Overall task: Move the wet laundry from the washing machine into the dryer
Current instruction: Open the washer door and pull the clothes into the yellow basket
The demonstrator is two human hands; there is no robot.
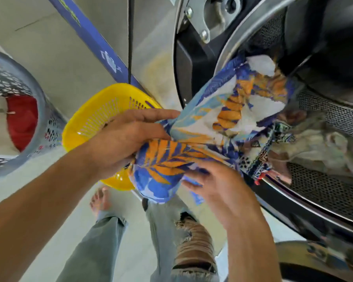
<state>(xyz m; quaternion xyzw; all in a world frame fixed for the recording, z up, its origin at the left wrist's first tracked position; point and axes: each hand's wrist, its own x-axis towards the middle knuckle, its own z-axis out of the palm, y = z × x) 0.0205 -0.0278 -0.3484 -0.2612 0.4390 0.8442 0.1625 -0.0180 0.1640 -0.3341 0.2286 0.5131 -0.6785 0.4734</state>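
We grip the blue, orange and white leaf-print cloth (194, 139) with our left hand (124, 139), fingers curled over its bunched lower end. Our right hand (218, 186) lies just below and to the right of the left one, fingers nearly straight, pressing up under the same bundle.

From our hands the cloth stretches up and to the right, over the steel rim of the washing machine (228, 45), into the open drum. More wet laundry (306, 147), pale pieces and a dark patterned strip, lies inside the drum to the right of our right hand, resting on the perforated wall and spilling to the lip of the opening.

Behind our left hand, partly hidden by it, sits a yellow slotted basket (102, 115); its rim touches the machine's front. Further left of that hand stands a grey perforated hamper (29, 110) with something red inside. Between basket and hamper runs a strip of bare floor (55, 58). Below our hands our legs and one bare foot (100, 200) stand on more open floor. The door rim of the machine curves close under our right wrist.

A blue band (86, 35) crosses the panel above our left hand; its yellow lettering and white icon are too blurred to read.
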